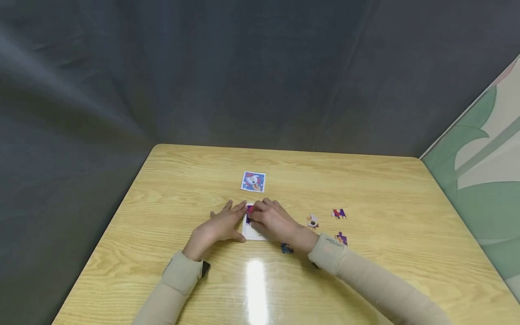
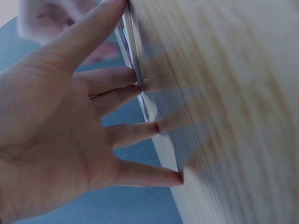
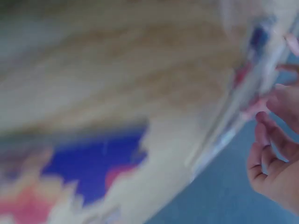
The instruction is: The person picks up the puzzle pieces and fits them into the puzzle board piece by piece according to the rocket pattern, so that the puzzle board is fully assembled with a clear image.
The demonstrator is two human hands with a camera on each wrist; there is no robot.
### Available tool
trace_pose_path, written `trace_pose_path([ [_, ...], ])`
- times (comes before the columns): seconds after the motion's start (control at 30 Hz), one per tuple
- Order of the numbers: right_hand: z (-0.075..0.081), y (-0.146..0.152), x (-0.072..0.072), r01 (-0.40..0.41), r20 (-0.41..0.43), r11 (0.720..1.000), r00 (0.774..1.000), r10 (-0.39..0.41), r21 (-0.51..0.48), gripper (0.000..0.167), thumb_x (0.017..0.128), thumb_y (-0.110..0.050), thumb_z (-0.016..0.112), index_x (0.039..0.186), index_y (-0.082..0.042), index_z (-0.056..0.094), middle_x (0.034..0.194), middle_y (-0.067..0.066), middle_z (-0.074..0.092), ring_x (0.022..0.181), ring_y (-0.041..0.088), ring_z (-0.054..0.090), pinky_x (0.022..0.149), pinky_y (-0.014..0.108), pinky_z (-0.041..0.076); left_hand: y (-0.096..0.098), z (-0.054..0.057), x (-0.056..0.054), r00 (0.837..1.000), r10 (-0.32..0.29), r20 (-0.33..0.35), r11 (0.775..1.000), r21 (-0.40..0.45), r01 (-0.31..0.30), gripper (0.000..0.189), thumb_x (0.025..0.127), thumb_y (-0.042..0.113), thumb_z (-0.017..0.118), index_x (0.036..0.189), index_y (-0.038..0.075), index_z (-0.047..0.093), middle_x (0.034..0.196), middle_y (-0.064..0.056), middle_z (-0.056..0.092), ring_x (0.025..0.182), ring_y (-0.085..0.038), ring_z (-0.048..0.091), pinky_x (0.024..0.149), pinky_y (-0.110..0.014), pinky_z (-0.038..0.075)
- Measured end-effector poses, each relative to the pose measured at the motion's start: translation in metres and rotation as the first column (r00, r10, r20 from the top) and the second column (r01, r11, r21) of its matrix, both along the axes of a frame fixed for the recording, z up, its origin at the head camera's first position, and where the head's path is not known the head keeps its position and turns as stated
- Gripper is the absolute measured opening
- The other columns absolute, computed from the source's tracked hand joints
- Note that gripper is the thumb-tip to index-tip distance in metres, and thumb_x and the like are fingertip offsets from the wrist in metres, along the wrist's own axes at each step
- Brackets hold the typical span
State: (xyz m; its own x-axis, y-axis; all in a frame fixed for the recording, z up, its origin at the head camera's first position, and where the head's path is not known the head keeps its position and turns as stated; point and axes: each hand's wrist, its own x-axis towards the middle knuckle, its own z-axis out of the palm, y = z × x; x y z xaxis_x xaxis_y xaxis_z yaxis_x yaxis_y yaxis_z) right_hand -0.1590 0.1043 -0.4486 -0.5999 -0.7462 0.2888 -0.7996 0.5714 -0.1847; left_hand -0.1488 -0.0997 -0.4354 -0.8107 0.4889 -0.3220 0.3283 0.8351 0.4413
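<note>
A white square puzzle board (image 1: 253, 234) lies on the table under both hands. My left hand (image 1: 223, 225) has its fingers spread and straight, its fingertips touching the board's left edge and the tabletop. Over the board's upper left, my right hand (image 1: 275, 220) bends its fingers and pinches a red and purple puzzle piece (image 1: 250, 209), mostly covered by the fingers. In the left wrist view the left hand (image 2: 70, 126) shows its palm, with the right hand (image 2: 56, 21) blurred behind. The right wrist view catches the right hand's curled fingers (image 3: 268, 156) at the board's edge.
Loose puzzle pieces lie to the right: a white one (image 1: 312, 221), a red and purple one (image 1: 339, 213), a purple one (image 1: 341, 238) and a dark blue one (image 1: 286, 248). A picture card (image 1: 253, 181) lies beyond the board. Dark cloth (image 1: 260, 76) hangs behind the wooden table (image 1: 390, 194).
</note>
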Motion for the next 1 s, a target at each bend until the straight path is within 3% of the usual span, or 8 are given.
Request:
trace_pose_path([
  [0.1, 0.011, 0.024, -0.002, 0.016, 0.0, 0.996, 1.0, -0.016, -0.09, 0.018, 0.084, -0.009, 0.074, 0.102, -0.008, 0.075, 0.101, 0.004, 0.067, 0.088, 0.018, 0.058, 0.073, 0.031, 0.052, 0.001, 0.0, 0.0, 1.0, 0.004, 0.005, 1.0, -0.001, -0.004, 0.09, 0.079, 0.035, 0.077, 0.15, 0.006, 0.03, 0.161, -0.005, 0.014, 0.144, -0.042, 0.005, 0.096, -0.082, 0.012],
  [0.2, 0.016, 0.064, -0.002, 0.086, 0.013, 0.985, 0.996, -0.085, -0.151, 0.019, 0.079, -0.002, 0.077, 0.098, -0.004, 0.075, 0.099, 0.009, 0.069, 0.089, 0.022, 0.061, 0.076, 0.034, 0.054, 0.001, 0.0, 0.0, 1.0, 0.005, 0.009, 1.0, -0.009, -0.005, 0.09, 0.08, 0.035, 0.077, 0.151, 0.007, 0.03, 0.161, -0.004, 0.012, 0.145, -0.041, 0.004, 0.097, -0.081, 0.011],
  [0.33, 0.008, 0.115, 0.007, 0.193, 0.121, 0.97, 0.977, -0.176, -0.148, 0.019, 0.079, -0.004, 0.077, 0.098, -0.003, 0.075, 0.098, 0.01, 0.07, 0.088, 0.023, 0.063, 0.077, 0.04, 0.052, -0.002, 0.0, 0.001, 1.0, 0.017, 0.014, 1.0, -0.026, -0.017, 0.091, 0.079, 0.035, 0.077, 0.151, 0.008, 0.029, 0.161, -0.002, 0.011, 0.145, -0.04, 0.003, 0.097, -0.081, 0.01],
  [0.43, -0.003, 0.135, 0.014, 0.196, 0.185, 0.972, 0.968, -0.17, -0.133, 0.024, 0.079, -0.009, 0.077, 0.103, -0.003, 0.074, 0.102, 0.01, 0.071, 0.09, 0.023, 0.064, 0.082, 0.046, 0.049, -0.006, -0.001, 0.003, 0.999, 0.029, 0.014, 0.999, -0.026, -0.029, 0.091, 0.078, 0.035, 0.078, 0.151, 0.008, 0.029, 0.161, -0.002, 0.012, 0.145, -0.041, 0.003, 0.096, -0.082, 0.009],
  [0.57, -0.012, 0.143, 0.016, 0.155, 0.155, 0.981, 0.979, -0.136, -0.117, 0.033, 0.078, -0.014, 0.079, 0.109, -0.002, 0.072, 0.109, 0.012, 0.069, 0.093, 0.024, 0.062, 0.081, 0.047, 0.05, -0.009, 0.0, 0.005, 0.999, 0.032, 0.018, 0.999, -0.002, -0.032, 0.091, 0.078, 0.033, 0.078, 0.151, 0.006, 0.029, 0.161, -0.003, 0.012, 0.144, -0.042, 0.003, 0.096, -0.082, 0.008],
  [0.77, -0.014, 0.142, 0.015, 0.125, 0.066, 0.987, 0.991, -0.118, -0.1, 0.032, 0.079, -0.014, 0.078, 0.109, -0.004, 0.073, 0.114, 0.012, 0.068, 0.094, 0.025, 0.06, 0.07, 0.039, 0.051, -0.01, 0.0, 0.006, 0.999, 0.035, 0.021, 0.999, 0.008, -0.036, 0.091, 0.08, 0.033, 0.077, 0.151, 0.008, 0.028, 0.161, -0.003, 0.011, 0.145, -0.04, 0.001, 0.097, -0.081, 0.007],
  [1.0, -0.012, 0.142, 0.01, 0.11, 0.083, 0.988, 0.991, -0.101, -0.108, 0.027, 0.079, -0.013, 0.078, 0.104, -0.004, 0.073, 0.108, 0.011, 0.068, 0.093, 0.023, 0.06, 0.07, 0.036, 0.054, -0.004, 0.002, 0.005, 1.0, 0.019, 0.021, 1.0, 0.016, -0.02, 0.088, 0.081, 0.033, 0.076, 0.151, 0.007, 0.029, 0.161, -0.004, 0.011, 0.145, -0.04, 0.001, 0.097, -0.081, 0.008],
])
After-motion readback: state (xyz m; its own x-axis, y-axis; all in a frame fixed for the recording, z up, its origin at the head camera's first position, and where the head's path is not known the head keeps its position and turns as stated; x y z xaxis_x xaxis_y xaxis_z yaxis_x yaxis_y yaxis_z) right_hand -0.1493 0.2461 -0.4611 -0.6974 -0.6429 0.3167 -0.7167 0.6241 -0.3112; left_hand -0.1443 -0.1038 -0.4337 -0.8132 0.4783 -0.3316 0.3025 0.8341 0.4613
